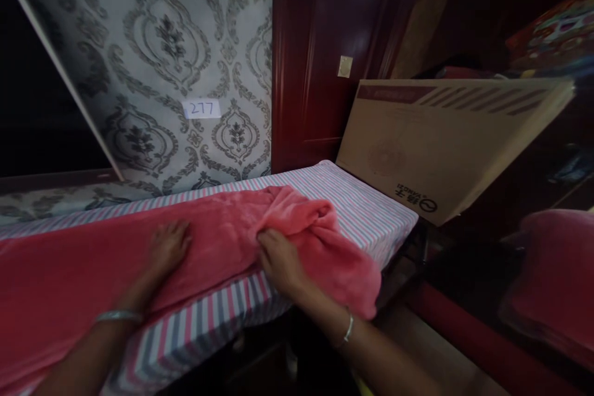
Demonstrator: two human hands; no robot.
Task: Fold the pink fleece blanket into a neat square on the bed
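Note:
A coral-pink plush blanket (223, 216) lies in a long strip over the striped sheet (371, 210) of a narrow bed or table. My left hand (171, 244) rests flat on the blanket, its fingers stretched out and a little blurred. Farther right, my right hand (278, 257) is closed on a bunched fold near the blanket's right end. Beyond that grip the cloth is gathered and twisted, and part of it droops over the near edge. Each wrist wears a thin bracelet.
A large flat cardboard box (427, 142) leans at the right end. Behind stand a patterned wall (185, 55) with a paper marked 277 (202, 109) and a dark red door (306, 62). At left is a dark screen (46, 86). More red cloth (557, 278) lies at far right.

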